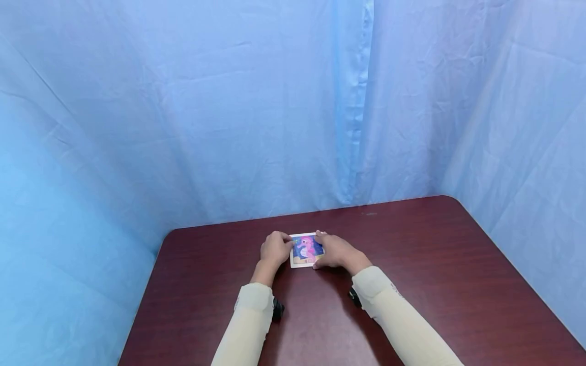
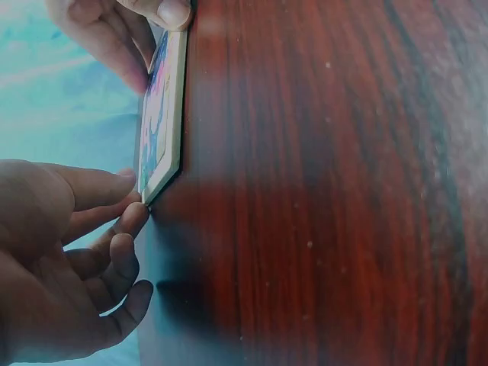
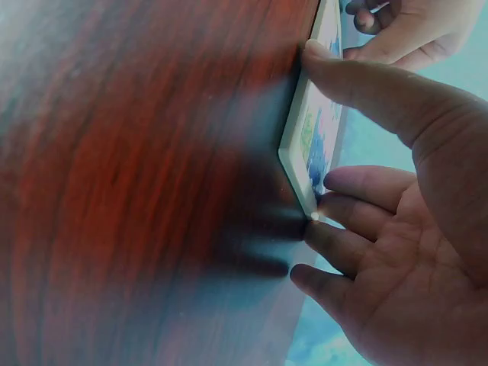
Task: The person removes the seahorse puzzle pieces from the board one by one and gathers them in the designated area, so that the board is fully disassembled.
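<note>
A small square seahorse picture board (image 1: pixel 304 250) lies on the dark red table, with a pink seahorse on blue inside a pale rim. At its left edge my left hand (image 1: pixel 276 248) pinches the rim, thumb over the top face; in the left wrist view, the left hand's (image 2: pixel 69 259) other fingers curl beside the corner. My right hand (image 1: pixel 338 251) spans the right side. The right wrist view shows the right hand's (image 3: pixel 412 206) thumb against the near edge of the board (image 3: pixel 293 145) and its fingertips along the right edge. The board looks flat on the table.
The wood-grained table (image 1: pixel 220 315) has rounded far corners. Pale blue curtains (image 1: pixel 256 101) hang behind it and along both sides. Dark devices (image 1: pixel 277 309) sit under the cream sleeves (image 1: pixel 249 320) at both wrists.
</note>
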Demonstrator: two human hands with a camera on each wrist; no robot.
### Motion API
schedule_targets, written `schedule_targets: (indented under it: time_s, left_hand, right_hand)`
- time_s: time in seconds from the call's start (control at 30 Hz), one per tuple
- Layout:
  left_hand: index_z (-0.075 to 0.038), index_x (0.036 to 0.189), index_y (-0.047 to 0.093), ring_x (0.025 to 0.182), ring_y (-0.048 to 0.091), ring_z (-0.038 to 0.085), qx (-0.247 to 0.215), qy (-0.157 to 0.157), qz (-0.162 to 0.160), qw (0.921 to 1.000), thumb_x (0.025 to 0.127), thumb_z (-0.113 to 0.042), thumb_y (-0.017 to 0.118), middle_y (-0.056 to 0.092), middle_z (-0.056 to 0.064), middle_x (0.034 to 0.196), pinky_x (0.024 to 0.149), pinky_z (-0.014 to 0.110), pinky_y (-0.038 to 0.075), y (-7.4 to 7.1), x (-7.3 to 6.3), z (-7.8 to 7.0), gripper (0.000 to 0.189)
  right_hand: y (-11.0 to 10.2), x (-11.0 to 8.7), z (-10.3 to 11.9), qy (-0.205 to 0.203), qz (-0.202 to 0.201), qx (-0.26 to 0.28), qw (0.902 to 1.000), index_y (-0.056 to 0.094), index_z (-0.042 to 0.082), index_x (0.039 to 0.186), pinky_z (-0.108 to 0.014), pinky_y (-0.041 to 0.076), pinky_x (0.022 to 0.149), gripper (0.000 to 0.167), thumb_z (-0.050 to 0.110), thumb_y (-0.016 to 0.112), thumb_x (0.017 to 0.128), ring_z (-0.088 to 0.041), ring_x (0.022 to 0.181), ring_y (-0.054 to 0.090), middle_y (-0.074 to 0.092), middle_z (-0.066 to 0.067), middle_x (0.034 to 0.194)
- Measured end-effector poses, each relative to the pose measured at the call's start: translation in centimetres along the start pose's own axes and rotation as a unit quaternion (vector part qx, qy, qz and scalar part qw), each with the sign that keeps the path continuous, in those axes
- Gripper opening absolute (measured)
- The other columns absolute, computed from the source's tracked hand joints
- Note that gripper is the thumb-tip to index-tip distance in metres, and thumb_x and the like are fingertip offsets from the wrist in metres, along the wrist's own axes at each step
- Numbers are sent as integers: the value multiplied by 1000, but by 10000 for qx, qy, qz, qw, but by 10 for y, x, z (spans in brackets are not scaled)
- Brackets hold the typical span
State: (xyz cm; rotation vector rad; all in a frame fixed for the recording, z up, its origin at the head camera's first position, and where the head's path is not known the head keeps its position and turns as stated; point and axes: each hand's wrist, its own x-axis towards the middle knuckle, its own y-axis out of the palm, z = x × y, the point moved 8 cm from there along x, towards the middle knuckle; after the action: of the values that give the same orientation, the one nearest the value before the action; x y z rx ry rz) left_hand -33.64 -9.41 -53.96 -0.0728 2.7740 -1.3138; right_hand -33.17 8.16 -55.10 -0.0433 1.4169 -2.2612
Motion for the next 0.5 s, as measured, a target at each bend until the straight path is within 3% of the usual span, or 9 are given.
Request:
schedule_targets:
  time_s: [0.37,0.5]
  left_hand:
    - [-10,114,83,109,74,29,-289,-174,-106,9994,94,-18,80,80,12,117,96,48,59,4,5,5,21]
    - [-9,115,83,110,74,29,-390,-322,-21,9987,94,-17,80,79,13,119,98,48,59,6,6,6,22]
  right_hand:
    - [0,2,3,46,18,-94,9999,49,17,159,-49,41,123,87,29,91,84,-35,155,43,37,-17,171]
    - [-1,3,5,45,-31,-158,9999,49,15,159,-49,41,123,89,28,92,83,-34,154,44,41,-16,169]
